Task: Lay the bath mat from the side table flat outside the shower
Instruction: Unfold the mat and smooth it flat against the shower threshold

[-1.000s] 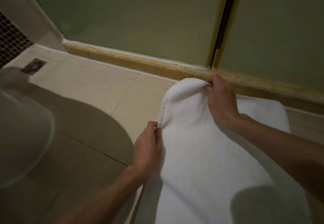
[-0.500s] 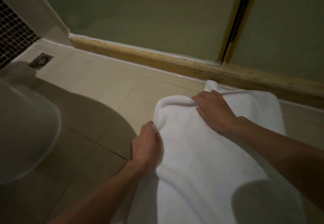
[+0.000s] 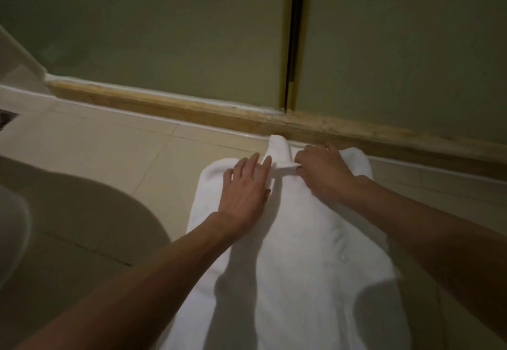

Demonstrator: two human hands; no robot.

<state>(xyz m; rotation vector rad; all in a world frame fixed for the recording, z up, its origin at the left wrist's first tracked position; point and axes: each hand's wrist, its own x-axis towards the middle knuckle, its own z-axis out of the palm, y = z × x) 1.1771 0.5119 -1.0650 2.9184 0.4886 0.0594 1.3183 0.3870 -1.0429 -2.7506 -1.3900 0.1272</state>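
I saw the white bath mat (image 3: 301, 253) lying on the tiled floor (image 3: 109, 152), its far end reaching the foot of the wooden sill (image 3: 164, 102) below the shower doors (image 3: 164, 34). The left hand (image 3: 244, 188) rested flat on the mat just short of the sill, fingers (image 3: 253, 163) straight. The right hand (image 3: 323, 177), beside it, pinched a raised fold (image 3: 278, 148) of the mat with curled fingers.

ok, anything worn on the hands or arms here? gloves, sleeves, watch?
Nothing visible. The left hand and right hand are bare: no gloves, and no rings that I can make out in the dim light. The left forearm and right forearm are uncovered to the frame edge, with no sleeves, watch or bands at either wrist.
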